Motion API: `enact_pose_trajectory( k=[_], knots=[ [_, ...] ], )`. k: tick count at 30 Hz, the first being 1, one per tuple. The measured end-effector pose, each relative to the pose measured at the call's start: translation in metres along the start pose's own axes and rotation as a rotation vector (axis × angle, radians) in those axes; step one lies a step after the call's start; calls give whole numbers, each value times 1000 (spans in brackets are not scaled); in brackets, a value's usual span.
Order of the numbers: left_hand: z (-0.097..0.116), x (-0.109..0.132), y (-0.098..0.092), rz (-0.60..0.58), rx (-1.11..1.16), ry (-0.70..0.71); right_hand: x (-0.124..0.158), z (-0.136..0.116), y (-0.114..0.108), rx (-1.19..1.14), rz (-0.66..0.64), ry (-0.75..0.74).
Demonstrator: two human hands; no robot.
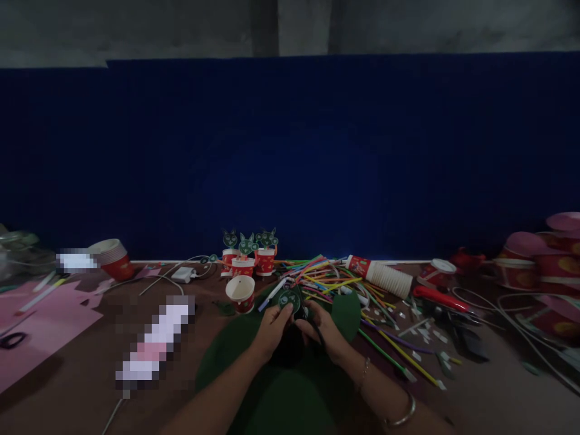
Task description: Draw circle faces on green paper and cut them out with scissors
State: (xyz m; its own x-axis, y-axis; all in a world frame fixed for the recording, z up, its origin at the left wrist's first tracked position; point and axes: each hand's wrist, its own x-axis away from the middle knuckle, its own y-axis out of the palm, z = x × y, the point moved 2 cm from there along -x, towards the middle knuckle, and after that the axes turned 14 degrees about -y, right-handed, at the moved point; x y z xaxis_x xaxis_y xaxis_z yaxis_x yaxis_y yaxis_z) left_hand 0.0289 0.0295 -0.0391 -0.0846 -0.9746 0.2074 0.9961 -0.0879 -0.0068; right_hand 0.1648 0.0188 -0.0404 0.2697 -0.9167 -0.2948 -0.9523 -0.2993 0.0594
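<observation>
My left hand [270, 331] pinches a round green paper cutout [288, 298] with a face drawn in pale lines. Close beside it, my right hand [320, 330] is closed round dark-handled scissors [321, 339], their blades near the cutout's edge. Beneath both hands lies a large sheet of dark green paper [285, 399]. Just beyond the left hand stands an open red and white paper cup [240, 296]. Behind that cup, several red cups [243, 266] carry green animal-face cutouts [247, 243].
Coloured pipe cleaners [317, 275] are heaped ahead, by a fallen stack of paper cups [385, 278]. At right lie a red-handled tool [441, 298] and white scraps [426, 333]. Pink paper [49, 338], a cup stack [111, 258] and a white charger [183, 275] are at left.
</observation>
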Motion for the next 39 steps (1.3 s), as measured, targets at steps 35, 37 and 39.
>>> enact_pose_trajectory(
  k=[35,37,39],
  knots=[
    [5,-5,4,-11,3,20,1,-1,-3,-18,13,2],
    [6,-5,4,-3,25,18,1,-2,-3,-21,16,7],
    [7,-5,5,5,58,-2,0,-2,-2,-21,18,17]
  ],
)
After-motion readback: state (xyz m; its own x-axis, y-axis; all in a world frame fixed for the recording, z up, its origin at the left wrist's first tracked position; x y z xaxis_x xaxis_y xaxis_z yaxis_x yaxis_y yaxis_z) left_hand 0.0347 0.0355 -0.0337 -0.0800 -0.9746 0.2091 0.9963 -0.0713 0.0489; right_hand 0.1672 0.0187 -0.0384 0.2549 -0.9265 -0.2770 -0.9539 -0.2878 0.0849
